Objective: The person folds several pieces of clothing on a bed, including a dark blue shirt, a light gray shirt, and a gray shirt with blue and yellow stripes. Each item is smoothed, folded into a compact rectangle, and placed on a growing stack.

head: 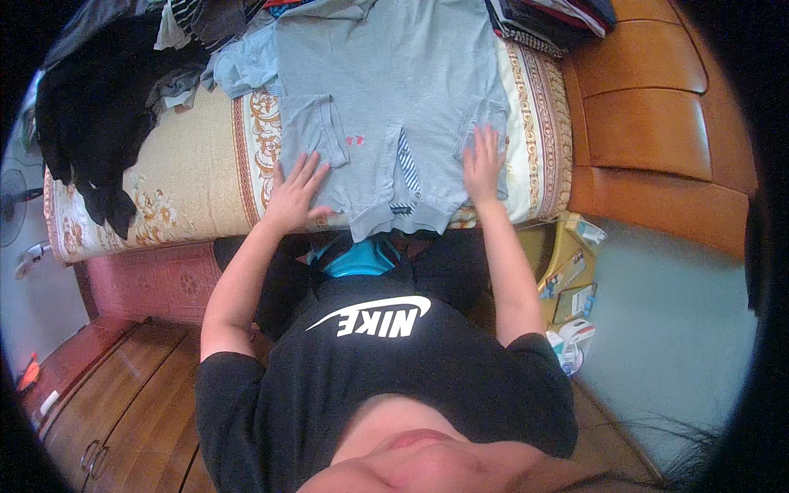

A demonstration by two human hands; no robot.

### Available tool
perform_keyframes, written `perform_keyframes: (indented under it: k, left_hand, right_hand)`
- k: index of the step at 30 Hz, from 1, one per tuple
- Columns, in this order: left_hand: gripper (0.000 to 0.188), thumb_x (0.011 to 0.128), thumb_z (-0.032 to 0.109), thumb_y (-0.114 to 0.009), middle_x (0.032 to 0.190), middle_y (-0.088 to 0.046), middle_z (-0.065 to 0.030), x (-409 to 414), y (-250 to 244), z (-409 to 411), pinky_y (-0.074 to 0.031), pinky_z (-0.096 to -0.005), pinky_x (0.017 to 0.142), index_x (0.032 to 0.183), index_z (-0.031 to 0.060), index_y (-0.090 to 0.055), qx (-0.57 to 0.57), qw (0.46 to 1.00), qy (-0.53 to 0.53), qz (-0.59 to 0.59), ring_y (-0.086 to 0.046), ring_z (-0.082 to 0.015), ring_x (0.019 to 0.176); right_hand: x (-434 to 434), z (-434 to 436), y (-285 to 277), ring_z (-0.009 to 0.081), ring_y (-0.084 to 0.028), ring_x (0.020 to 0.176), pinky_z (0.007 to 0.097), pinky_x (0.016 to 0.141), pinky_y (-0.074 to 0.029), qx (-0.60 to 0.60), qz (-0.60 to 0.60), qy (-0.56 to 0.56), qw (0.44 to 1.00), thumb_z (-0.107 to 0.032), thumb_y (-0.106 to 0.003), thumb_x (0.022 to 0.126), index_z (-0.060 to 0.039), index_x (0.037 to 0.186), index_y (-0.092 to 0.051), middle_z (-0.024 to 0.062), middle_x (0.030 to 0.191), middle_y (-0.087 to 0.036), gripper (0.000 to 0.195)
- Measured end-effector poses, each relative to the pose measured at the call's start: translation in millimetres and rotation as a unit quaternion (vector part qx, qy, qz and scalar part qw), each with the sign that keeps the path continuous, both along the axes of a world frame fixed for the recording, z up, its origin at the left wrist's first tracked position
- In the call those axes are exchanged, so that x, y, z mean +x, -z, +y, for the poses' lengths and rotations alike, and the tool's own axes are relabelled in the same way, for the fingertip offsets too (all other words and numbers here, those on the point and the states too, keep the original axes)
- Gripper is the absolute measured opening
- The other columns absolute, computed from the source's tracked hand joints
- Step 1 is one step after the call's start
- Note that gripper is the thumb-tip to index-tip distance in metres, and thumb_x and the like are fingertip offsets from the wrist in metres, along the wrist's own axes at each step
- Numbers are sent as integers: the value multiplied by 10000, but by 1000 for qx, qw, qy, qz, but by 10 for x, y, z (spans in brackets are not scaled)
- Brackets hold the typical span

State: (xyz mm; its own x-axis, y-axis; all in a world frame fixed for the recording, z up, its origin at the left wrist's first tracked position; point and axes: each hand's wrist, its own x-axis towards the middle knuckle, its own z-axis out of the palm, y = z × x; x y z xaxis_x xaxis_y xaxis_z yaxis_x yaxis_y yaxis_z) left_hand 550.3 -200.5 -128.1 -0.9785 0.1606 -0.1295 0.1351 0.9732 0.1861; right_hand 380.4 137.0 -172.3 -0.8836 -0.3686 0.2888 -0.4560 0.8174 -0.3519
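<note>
A grey polo shirt (394,74) lies spread on a patterned bed cover, its collar toward me at the bed's near edge and both short sleeves folded in over the body. Its placket is partly parted and shows blue-and-white striped lining. My left hand (300,191) rests flat on the shirt's edge beside the left sleeve, fingers spread. My right hand (484,161) lies flat on the other folded sleeve, fingers slightly apart. Neither hand grips the cloth. The far end of the shirt runs out of view.
Black clothing (92,123) is heaped at the left, with a light blue garment (246,65) near the shirt. Folded clothes (548,21) are stacked at the upper right. A brown leather headboard (647,111) borders the bed cover (191,148). A yellow shelf (561,252) holding small items stands below it.
</note>
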Motion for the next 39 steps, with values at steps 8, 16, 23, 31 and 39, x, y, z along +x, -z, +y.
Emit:
perform_keyframes:
  k: [8,16,23,31,39]
  left_hand:
    - [764,670,313,-656,1355,-339,-75,251,205,-16,-198,-503,1016,1325,136,-305,21,997,16,78,-285,-226,1274]
    - [491,760,139,-487,1255,-450,-131,17,439,-195,-353,-383,957,1242,77,-414,-37,971,140,188,-423,-252,1176]
    - [318,714,81,-517,1042,-573,-120,-3,32,-163,-457,-363,807,1029,66,-561,-5,992,120,31,-540,-268,999]
    - [215,657,27,-521,810,-617,-178,315,-717,-25,-473,-413,712,841,33,-632,9,954,100,-283,-586,-346,823]
    - [477,605,32,-480,1011,-567,-101,-588,-245,-590,-445,-341,822,1070,64,-581,549,668,-312,-393,-540,-227,897]
  right_hand:
    - [809,389,-275,307,-160,1316,593,996,-142,150,-41,4,988,-130,-619,641,-166,1351,-256,105,1403,-241,798]
    - [257,547,-48,239,-266,1287,500,1026,-192,207,-12,-133,969,-7,-494,698,-103,1305,-342,85,1362,-337,633]
    - [253,595,-310,273,-436,1167,402,971,-344,152,38,-241,958,12,-474,700,-37,1113,-532,106,1193,-520,421]
    - [829,808,-876,302,-514,1057,352,907,-402,130,-316,-254,905,46,-452,660,-47,1025,-603,155,1073,-580,406]
    - [-407,368,-749,180,-472,597,327,603,-413,114,-546,-156,815,-44,-515,492,10,712,-579,68,632,-540,235]
